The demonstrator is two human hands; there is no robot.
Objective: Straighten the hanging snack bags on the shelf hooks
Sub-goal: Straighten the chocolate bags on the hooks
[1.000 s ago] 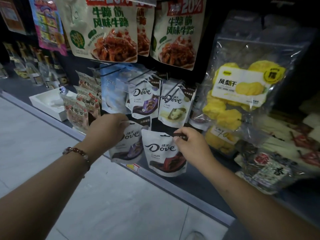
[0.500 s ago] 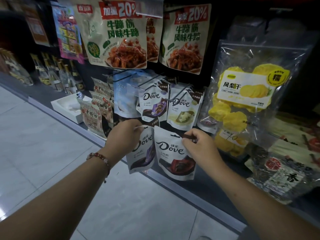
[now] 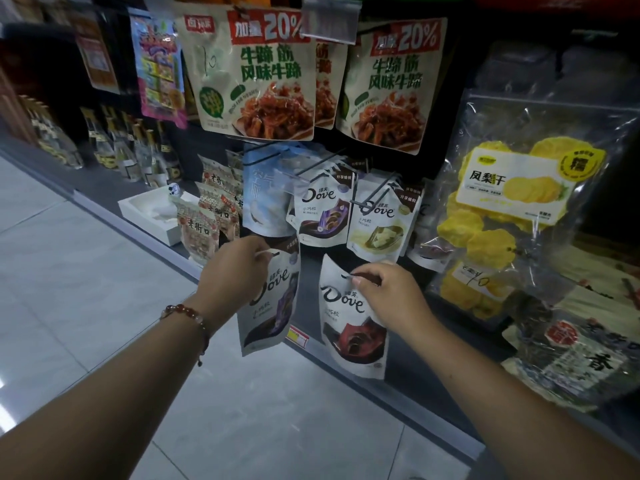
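While each hand (image 3: 239, 268) (image 3: 384, 289) pinched a Dove pouch (image 3: 349, 320) top, pouches looked light, floppy; grip near hook hole.

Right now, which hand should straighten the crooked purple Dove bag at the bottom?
The left hand, probably. It already grips the top of the purple Dove bag, which hangs tilted. The right hand pinches the top of the red Dove bag beside it.
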